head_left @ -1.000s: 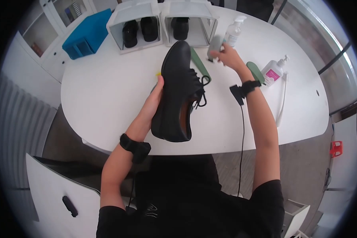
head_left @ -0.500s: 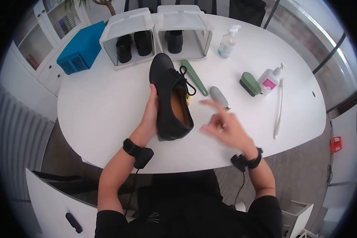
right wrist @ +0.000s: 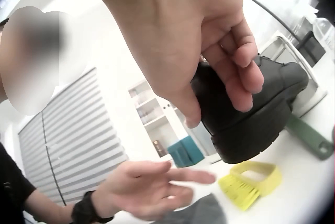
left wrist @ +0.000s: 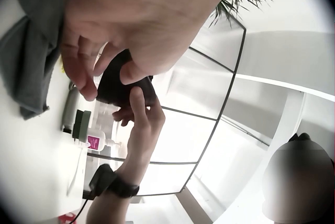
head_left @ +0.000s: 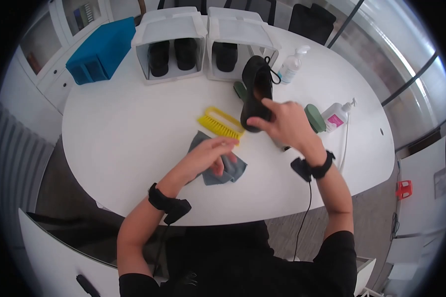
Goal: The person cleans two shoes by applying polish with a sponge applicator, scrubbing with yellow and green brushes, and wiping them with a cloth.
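A black lace-up shoe is gripped at its heel by my right hand, thumb on one side and fingers on the other. In the right wrist view the shoe shows its heel and sole edge, toe pointing away. My left hand holds nothing and hovers with loose fingers over a grey cloth. Just beyond its fingertips lies a yellow brush, bristles towards me. A green-handled tool is partly hidden behind the shoe.
Two clear-fronted shoe boxes at the back contain black shoes. A blue box stands at the left. To the right are a spray bottle, a green brush and a pump bottle. A black cable hangs from each wrist camera.
The shoe has passed from my left hand to my right and moved right towards the boxes. My left hand has come away from it, and the yellow brush and cloth are now uncovered.
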A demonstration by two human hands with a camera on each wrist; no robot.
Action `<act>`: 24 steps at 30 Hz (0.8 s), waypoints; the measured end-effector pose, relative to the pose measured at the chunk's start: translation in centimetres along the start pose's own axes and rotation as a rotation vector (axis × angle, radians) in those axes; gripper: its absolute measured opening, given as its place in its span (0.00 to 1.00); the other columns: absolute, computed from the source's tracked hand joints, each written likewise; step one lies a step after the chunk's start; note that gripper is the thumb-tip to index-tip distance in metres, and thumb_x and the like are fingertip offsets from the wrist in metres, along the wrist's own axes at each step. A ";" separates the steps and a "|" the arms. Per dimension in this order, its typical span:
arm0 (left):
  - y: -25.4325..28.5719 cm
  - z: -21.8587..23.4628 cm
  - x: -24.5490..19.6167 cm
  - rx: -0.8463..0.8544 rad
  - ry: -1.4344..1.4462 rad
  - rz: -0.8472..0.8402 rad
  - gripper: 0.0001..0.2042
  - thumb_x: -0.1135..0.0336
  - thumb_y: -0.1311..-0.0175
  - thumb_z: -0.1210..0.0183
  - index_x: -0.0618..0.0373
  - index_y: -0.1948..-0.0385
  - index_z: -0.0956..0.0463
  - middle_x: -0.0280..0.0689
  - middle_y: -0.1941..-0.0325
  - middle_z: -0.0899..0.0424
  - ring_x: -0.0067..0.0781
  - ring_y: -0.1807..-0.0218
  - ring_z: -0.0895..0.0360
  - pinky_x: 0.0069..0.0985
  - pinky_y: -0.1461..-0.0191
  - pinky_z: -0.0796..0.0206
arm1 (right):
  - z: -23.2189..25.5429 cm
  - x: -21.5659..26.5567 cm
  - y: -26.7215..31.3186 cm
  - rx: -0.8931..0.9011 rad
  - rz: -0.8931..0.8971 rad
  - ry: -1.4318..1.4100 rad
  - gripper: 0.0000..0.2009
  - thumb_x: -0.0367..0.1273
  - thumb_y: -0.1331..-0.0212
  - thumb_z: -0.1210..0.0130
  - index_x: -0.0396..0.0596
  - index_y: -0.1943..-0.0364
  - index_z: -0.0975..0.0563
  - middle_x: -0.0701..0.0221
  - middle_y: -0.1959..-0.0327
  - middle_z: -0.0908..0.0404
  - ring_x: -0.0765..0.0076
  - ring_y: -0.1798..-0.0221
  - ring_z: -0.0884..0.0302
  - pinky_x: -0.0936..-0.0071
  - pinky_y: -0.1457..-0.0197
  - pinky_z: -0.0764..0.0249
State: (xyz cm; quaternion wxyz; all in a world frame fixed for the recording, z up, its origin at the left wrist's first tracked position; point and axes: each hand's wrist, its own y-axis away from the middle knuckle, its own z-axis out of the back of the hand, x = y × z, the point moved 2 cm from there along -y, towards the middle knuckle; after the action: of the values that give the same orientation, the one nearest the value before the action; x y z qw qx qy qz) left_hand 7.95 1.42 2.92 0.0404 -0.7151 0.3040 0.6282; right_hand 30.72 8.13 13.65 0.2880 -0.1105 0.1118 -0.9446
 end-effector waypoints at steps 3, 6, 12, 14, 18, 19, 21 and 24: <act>0.3 0.1 0.3 0.076 -0.088 -0.013 0.23 0.54 0.19 0.48 0.55 0.30 0.27 0.35 0.58 0.14 0.21 0.79 0.22 0.18 0.71 0.30 | -1.1 -2.8 -5.1 0.015 -0.045 0.022 0.31 0.56 0.41 0.30 0.41 0.47 0.15 0.51 0.73 0.14 0.40 0.65 0.13 0.53 0.58 0.17; -0.5 -0.1 2.1 0.009 -0.208 -0.034 0.21 0.56 0.19 0.46 0.56 0.33 0.24 0.35 0.63 0.14 0.22 0.80 0.22 0.19 0.72 0.30 | -3.4 -5.1 -10.0 -0.030 -0.059 0.072 0.33 0.55 0.41 0.30 0.40 0.42 0.17 0.46 0.65 0.12 0.38 0.59 0.12 0.51 0.52 0.16; -0.9 -0.9 4.0 -0.252 -0.620 -0.219 0.15 0.58 0.23 0.41 0.54 0.43 0.19 0.34 0.71 0.12 0.26 0.78 0.18 0.26 0.70 0.27 | -7.0 -9.4 -19.3 0.024 -0.206 0.212 0.29 0.50 0.41 0.29 0.40 0.45 0.16 0.50 0.57 0.11 0.39 0.50 0.12 0.52 0.44 0.16; -0.8 -1.0 4.1 -0.263 -0.654 -0.245 0.15 0.57 0.23 0.41 0.54 0.44 0.18 0.34 0.71 0.12 0.26 0.77 0.17 0.26 0.69 0.27 | -10.4 -12.2 -21.3 0.005 -0.210 0.300 0.27 0.49 0.41 0.29 0.40 0.47 0.16 0.50 0.56 0.11 0.41 0.49 0.12 0.52 0.43 0.16; -0.4 -1.0 3.1 -0.244 -0.618 -0.201 0.15 0.56 0.24 0.41 0.53 0.45 0.16 0.32 0.70 0.11 0.24 0.73 0.16 0.26 0.64 0.27 | -11.3 -10.3 -22.3 0.014 -0.296 0.310 0.31 0.44 0.42 0.30 0.38 0.39 0.24 0.49 0.56 0.12 0.41 0.51 0.11 0.51 0.43 0.15; -0.5 -1.2 3.1 -0.222 -0.549 -0.172 0.15 0.56 0.24 0.41 0.52 0.45 0.16 0.32 0.70 0.11 0.24 0.72 0.16 0.26 0.63 0.26 | -11.0 -9.0 -22.1 0.043 -0.289 0.278 0.37 0.45 0.43 0.30 0.36 0.35 0.30 0.48 0.57 0.11 0.38 0.52 0.11 0.50 0.44 0.15; -0.6 -1.3 3.1 -0.210 -0.527 -0.156 0.15 0.55 0.24 0.41 0.51 0.45 0.17 0.32 0.68 0.10 0.30 0.69 0.14 0.30 0.60 0.25 | -11.6 -7.2 -22.0 0.037 -0.253 0.198 0.39 0.43 0.44 0.30 0.38 0.32 0.32 0.46 0.57 0.12 0.35 0.52 0.12 0.48 0.45 0.15; -0.1 -1.6 2.9 -0.206 -0.539 -0.156 0.16 0.54 0.25 0.41 0.49 0.44 0.17 0.33 0.66 0.10 0.35 0.65 0.13 0.33 0.55 0.24 | -13.2 -5.9 -22.9 0.018 -0.258 0.008 0.40 0.45 0.43 0.28 0.39 0.31 0.33 0.42 0.56 0.13 0.31 0.50 0.13 0.46 0.45 0.16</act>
State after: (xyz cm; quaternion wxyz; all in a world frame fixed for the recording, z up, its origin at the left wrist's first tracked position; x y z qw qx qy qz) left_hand 9.50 -0.31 0.58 0.0951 -0.5440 0.1608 0.8180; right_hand 20.00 32.00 6.53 0.1647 -0.1177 0.0892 -0.9752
